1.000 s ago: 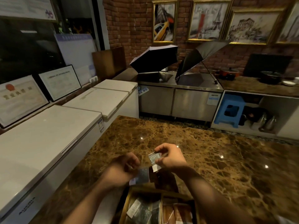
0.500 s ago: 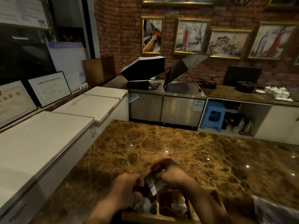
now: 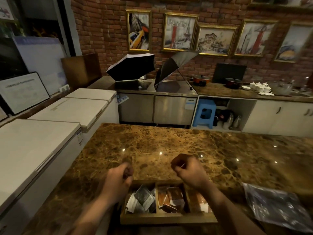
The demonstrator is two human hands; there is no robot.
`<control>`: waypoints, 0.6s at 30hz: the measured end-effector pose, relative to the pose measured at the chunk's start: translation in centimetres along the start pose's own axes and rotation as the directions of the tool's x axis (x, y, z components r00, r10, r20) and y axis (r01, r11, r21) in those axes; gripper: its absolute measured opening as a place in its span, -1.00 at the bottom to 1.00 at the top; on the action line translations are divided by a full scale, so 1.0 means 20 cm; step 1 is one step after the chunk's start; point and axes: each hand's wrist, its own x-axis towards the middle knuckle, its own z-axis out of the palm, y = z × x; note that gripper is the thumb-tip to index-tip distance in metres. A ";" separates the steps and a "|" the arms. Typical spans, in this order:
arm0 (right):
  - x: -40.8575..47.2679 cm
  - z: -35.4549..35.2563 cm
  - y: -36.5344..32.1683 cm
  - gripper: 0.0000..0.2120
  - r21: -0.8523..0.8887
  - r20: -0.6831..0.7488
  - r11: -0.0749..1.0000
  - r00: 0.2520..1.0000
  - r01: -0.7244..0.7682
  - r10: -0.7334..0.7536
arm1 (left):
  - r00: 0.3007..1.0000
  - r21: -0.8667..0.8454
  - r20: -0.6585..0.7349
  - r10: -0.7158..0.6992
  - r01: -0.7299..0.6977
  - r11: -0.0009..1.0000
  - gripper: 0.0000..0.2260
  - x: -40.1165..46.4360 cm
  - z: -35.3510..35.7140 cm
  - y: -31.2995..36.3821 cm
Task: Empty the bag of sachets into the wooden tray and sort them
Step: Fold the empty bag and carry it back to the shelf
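The wooden tray sits at the near edge of the marble counter and is divided into compartments. Its left compartment holds grey sachets. The middle one holds brown sachets. My right forearm partly hides more brown sachets in the right compartment. My right hand hovers above the tray's far right corner, pinching a brown sachet. Above the far left corner, my left hand is curled around what looks like a small dark brown sachet. The clear plastic bag lies flat to the right.
White chest freezers run along the counter's left side. Bare marble counter stretches beyond the tray. Across the aisle, steel units carry two open umbrellas, and a counter holds pots and cups. A blue stool stands below.
My hands were together over the tray on a grey sachet; they have now moved apart, each closed on its own piece. The view has tilted up, showing the whole tray and the bag.
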 end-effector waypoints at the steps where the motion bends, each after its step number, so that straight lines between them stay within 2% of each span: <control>1: -0.01 -0.04 0.04 -0.87 -0.017 -0.044 1.000 0.999 -0.018 0.017 | 1.000 0.012 0.017 0.001 -0.001 1.000 -0.88 0.00 0.00 0.02; 5: -0.09 -0.23 0.24 -0.89 0.012 -0.201 0.991 0.970 -0.136 0.136 | 0.989 0.081 0.107 0.104 -0.113 0.990 -0.87 0.00 0.06 0.12; 7: -0.15 -0.33 0.35 -0.88 -0.003 -0.263 0.988 0.953 -0.156 0.150 | 0.982 0.087 0.154 0.106 -0.120 0.989 -0.85 0.00 0.12 0.20; 11: -0.25 -0.51 0.57 -0.89 -0.054 -0.385 0.974 0.905 -0.218 0.181 | 0.973 -0.017 0.222 0.065 -0.062 0.998 -0.86 0.05 0.23 0.36; 14: -0.33 -0.67 0.71 -0.86 -0.070 -0.426 0.958 0.877 -0.277 0.222 | 0.965 -0.025 0.246 0.085 -0.081 0.996 -0.84 0.12 0.32 0.52; 18: -0.46 -0.86 0.91 -0.83 -0.084 -0.515 0.915 0.803 -0.396 0.300 | 0.941 -0.031 0.305 0.148 -0.146 0.989 -0.86 0.18 0.47 0.78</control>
